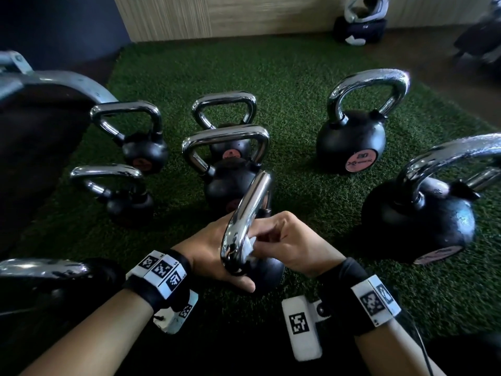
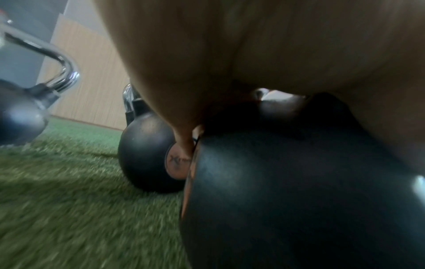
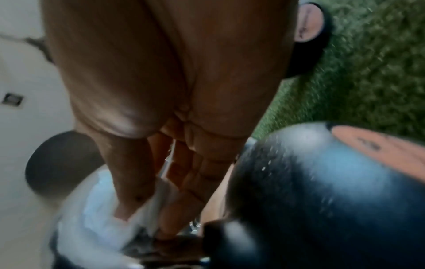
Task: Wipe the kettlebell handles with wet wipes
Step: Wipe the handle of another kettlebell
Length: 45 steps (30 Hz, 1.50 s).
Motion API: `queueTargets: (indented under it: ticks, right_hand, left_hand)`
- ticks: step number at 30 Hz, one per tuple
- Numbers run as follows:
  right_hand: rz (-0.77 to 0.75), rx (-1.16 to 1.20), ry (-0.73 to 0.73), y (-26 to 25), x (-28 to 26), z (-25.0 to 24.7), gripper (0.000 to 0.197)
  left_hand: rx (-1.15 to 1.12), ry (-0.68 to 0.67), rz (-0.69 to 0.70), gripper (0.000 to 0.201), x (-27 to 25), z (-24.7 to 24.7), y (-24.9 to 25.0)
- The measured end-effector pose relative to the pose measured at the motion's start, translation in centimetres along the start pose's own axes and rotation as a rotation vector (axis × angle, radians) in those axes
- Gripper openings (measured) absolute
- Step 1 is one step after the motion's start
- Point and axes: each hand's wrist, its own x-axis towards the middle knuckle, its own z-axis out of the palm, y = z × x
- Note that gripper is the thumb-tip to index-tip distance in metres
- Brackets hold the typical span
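A black kettlebell (image 1: 267, 272) with a chrome handle (image 1: 250, 210) stands tilted on the green turf right in front of me. My left hand (image 1: 214, 251) grips it from the left near the foot of the handle, thumb lying on the black body; its fingers are hidden behind the handle. My right hand (image 1: 284, 245) pinches a crumpled white wet wipe (image 1: 250, 244) against the handle's lower right side. The right wrist view shows the wipe (image 3: 96, 209) bunched under the fingertips (image 3: 174, 214), beside the black body (image 3: 322, 200). In the left wrist view my palm (image 2: 230, 54) sits over the body (image 2: 299, 182).
Several other chrome-handled kettlebells stand around on the turf (image 1: 298, 77): one marked 20 (image 1: 352, 139), a large one at right (image 1: 423, 218), one just behind (image 1: 227, 172), smaller ones at left (image 1: 143, 147). A dark padded object (image 1: 35, 131) fills the left; bags (image 1: 357, 25) lie by the wall.
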Motion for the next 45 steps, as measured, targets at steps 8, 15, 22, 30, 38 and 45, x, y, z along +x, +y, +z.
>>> queueTargets:
  ticks: [8,15,22,30,38,45]
  right_hand:
    - [0.118,0.623,0.133,0.8,0.0,1.6,0.011]
    - [0.19,0.568,0.213,-0.1,0.2,1.8,0.036]
    - [0.075,0.246,0.489,-1.0,0.6,0.9,0.031]
    - [0.018,-0.135,0.902,-0.9,1.9,1.0,0.028]
    - [0.04,-0.402,0.974,-2.1,2.1,0.8,0.021]
    - [0.272,-0.5,0.935,-1.2,2.8,-0.1,0.031]
  left_hand:
    - [-0.081,0.108,-0.046,0.107,-0.9,1.0,-0.5]
    - [-0.111,0.078,-0.098,0.115,-1.7,1.1,0.0]
    - [-0.184,0.193,-0.047,0.111,-2.0,1.8,-0.9]
    - [-0.183,0.201,-0.054,0.12,-2.1,2.0,-0.8]
    - [-0.141,0.236,-0.029,0.12,-2.3,2.1,-0.8]
    - [-0.129,0.237,-0.016,0.113,-2.2,1.9,-0.2]
